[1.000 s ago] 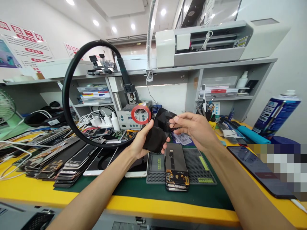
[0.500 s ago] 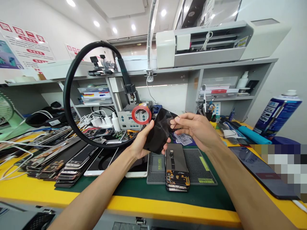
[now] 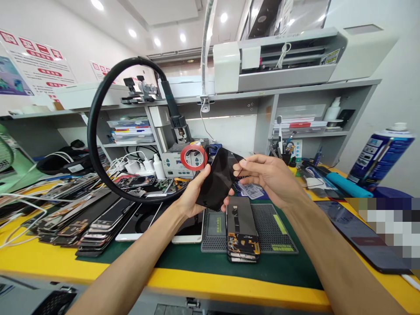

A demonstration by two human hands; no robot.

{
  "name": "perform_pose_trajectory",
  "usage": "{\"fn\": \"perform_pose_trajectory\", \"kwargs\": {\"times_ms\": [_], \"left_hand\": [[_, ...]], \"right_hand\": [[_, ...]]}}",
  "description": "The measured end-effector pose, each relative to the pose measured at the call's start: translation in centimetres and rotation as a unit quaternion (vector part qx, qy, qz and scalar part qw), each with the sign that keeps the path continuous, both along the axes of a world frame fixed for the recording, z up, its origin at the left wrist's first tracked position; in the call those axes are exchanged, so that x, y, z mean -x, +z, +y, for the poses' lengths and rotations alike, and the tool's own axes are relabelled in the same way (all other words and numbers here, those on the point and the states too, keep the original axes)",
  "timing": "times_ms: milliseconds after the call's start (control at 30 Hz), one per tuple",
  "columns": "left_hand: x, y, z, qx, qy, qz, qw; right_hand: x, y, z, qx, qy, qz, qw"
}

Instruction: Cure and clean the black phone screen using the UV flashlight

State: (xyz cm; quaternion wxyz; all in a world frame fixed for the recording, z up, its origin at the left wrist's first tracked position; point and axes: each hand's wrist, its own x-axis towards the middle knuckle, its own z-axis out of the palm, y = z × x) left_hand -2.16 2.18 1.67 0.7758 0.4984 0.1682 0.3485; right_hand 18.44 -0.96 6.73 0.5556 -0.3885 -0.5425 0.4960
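Observation:
My left hand [image 3: 193,192] grips a dark, glossy phone screen [image 3: 215,181], thumb on its face and fingertips curled around the lower right edge. The screen is held tilted above the bench. At its upper right corner, my right hand [image 3: 262,175] pinches with thumb and forefinger; a thin dark, see-through edge shows there, and whether it is a separate film I cannot tell. Just below lies a small stack of phone screen assemblies [image 3: 243,227], the top one back side up with its flex cable showing. It rests on a grey perforated pad [image 3: 275,232].
Piled phone screens [image 3: 105,218] and white-framed screens [image 3: 190,227] lie to the left. A thick black hose [image 3: 93,127] arches over them. Behind stands a rework station with a red tape roll [image 3: 193,157]. At right are a blue spray can [image 3: 380,157] and a large dark phone [image 3: 361,236].
Both hands stay nearly in place with the screen between them. Reflections on its face look smoother and less creased than before.

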Motion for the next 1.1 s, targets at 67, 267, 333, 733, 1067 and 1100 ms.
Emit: {"fn": "perform_pose_trajectory", "kwargs": {"times_ms": [67,267,333,733,1067,1100], "left_hand": [[0.00,0.01,-0.02,-0.006,0.006,0.002,1.000],[-0.02,0.03,-0.01,-0.016,0.005,0.006,1.000],[0.01,-0.02,0.03,-0.016,-0.001,0.003,1.000],[0.08,-0.33,0.28,-0.001,-0.011,0.010,1.000],[0.15,-0.28,0.28,-0.008,-0.022,0.007,1.000],[0.15,-0.26,0.27,-0.007,-0.021,0.007,1.000]], "right_hand": [[-0.07,-0.06,0.04,-0.005,0.005,0.005,1.000],[-0.15,-0.19,0.18,-0.010,0.013,0.008,1.000],[-0.15,-0.19,0.18,-0.012,0.016,0.009,1.000],[-0.16,0.04,-0.08,-0.007,0.022,0.000,1.000],[-0.31,-0.05,0.00,-0.017,0.029,-0.012,0.999],[-0.31,-0.05,0.02,-0.019,0.030,-0.013,0.999]]}}
